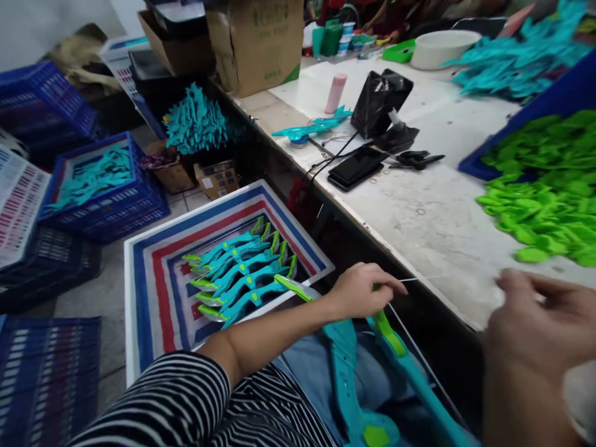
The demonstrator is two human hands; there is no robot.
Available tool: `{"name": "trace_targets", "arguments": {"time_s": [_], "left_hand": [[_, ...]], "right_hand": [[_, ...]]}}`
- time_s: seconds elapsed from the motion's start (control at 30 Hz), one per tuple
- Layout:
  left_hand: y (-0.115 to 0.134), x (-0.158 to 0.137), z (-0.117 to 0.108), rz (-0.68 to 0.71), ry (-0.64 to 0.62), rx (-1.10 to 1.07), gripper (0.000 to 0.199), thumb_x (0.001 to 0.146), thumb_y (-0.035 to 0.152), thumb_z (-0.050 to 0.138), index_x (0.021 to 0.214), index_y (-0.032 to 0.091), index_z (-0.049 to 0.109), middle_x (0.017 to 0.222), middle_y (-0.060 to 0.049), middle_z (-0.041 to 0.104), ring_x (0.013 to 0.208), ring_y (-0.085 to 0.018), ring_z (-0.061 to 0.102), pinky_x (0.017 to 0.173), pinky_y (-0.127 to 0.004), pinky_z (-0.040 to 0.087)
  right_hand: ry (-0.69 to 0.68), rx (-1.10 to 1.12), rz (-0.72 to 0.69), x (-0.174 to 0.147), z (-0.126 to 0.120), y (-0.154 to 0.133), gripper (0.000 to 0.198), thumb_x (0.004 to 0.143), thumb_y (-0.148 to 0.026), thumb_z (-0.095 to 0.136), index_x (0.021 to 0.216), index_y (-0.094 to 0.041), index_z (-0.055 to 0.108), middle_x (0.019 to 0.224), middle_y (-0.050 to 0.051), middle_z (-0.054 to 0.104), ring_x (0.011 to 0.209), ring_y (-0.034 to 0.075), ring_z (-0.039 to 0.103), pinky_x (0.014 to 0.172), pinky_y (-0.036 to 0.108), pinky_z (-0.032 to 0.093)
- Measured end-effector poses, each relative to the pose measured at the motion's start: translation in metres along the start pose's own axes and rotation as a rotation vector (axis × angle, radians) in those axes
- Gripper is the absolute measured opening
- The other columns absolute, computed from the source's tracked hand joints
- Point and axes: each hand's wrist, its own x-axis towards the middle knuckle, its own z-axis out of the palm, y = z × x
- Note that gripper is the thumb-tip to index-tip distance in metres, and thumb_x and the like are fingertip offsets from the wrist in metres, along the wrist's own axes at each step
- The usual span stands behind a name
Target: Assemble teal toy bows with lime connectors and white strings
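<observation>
A teal toy bow (pixel 347 372) with lime-green parts lies across my lap, its lower end running out of view. My left hand (pixel 361 290) is closed in a pinch above the bow's green tip. A short length of white string (pixel 410 280) sticks out from its fingertips, and another strand runs down along the bow's limb. At the right, over the table edge, my right hand (pixel 535 323) is blurred, with its fingers curled together. What it holds, if anything, cannot be made out. Several similar teal and green bows (pixel 251 273) lie lined up in a crate to the left.
The striped-lined crate (pixel 161 298) stands beside my legs. On the white table (pixel 419 236) are phones (pixel 356 167), a pink bottle (pixel 336 93) and lime-green pieces (pixel 549 217) spilling from a blue bin. Blue crates (pixel 107 205) with teal parts stand on the floor.
</observation>
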Motion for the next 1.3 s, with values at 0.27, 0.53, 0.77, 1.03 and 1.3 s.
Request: {"name": "trace_targets", "arguments": {"time_s": [0.27, 0.53, 0.77, 1.03, 1.3], "left_hand": [[0.002, 0.01, -0.015, -0.075, 0.088, -0.101, 0.01, 0.074, 0.015, 0.062, 0.065, 0.013, 0.065, 0.08, -0.007, 0.066, 0.087, -0.019, 0.059, 0.086, -0.031, 0.046], [0.007, -0.003, -0.019, -0.049, 0.133, -0.245, 0.01, 0.077, 0.022, 0.058, 0.077, 0.015, 0.065, 0.062, 0.0, 0.063, 0.046, -0.008, 0.05, 0.048, -0.02, 0.041], [0.02, 0.003, -0.033, -0.239, -0.104, -0.299, 0.025, 0.068, 0.035, 0.07, 0.074, 0.01, 0.07, 0.041, 0.003, 0.052, 0.034, -0.005, 0.037, 0.035, -0.017, 0.023], [0.022, 0.007, -0.017, -0.251, 0.106, -0.336, 0.017, 0.065, 0.026, 0.063, 0.055, 0.013, 0.059, 0.043, 0.004, 0.051, 0.037, -0.004, 0.041, 0.037, -0.016, 0.024], [0.018, 0.013, -0.022, -0.121, -0.108, -0.235, 0.013, 0.064, 0.012, 0.055, 0.07, 0.012, 0.067, 0.068, 0.0, 0.064, 0.054, -0.008, 0.053, 0.046, -0.018, 0.036]], "right_hand": [[-0.253, 0.276, -0.083, -0.107, 0.01, -0.055, 0.008, 0.085, -0.025, 0.059, 0.079, -0.02, 0.062, 0.087, 0.007, 0.062, 0.087, 0.023, 0.062, 0.079, 0.041, 0.051], [-0.113, 0.514, 0.293, -0.096, 0.026, -0.05, 0.015, 0.08, -0.031, 0.064, 0.074, -0.017, 0.066, 0.077, 0.001, 0.06, 0.074, 0.015, 0.058, 0.069, 0.03, 0.05], [-0.04, 0.513, 0.153, -0.088, 0.029, -0.059, 0.012, 0.083, -0.024, 0.061, 0.086, -0.022, 0.073, 0.079, 0.001, 0.059, 0.075, 0.013, 0.058, 0.066, 0.026, 0.05], [-0.082, 0.421, -0.016, -0.087, 0.029, -0.054, 0.02, 0.088, -0.023, 0.056, 0.103, -0.024, 0.07, 0.089, 0.003, 0.061, 0.082, 0.014, 0.061, 0.072, 0.028, 0.052], [-0.102, 0.35, -0.142, -0.073, 0.021, -0.041, 0.01, 0.087, -0.021, 0.059, 0.087, -0.022, 0.068, 0.084, 0.003, 0.063, 0.078, 0.016, 0.062, 0.07, 0.03, 0.051]]}}
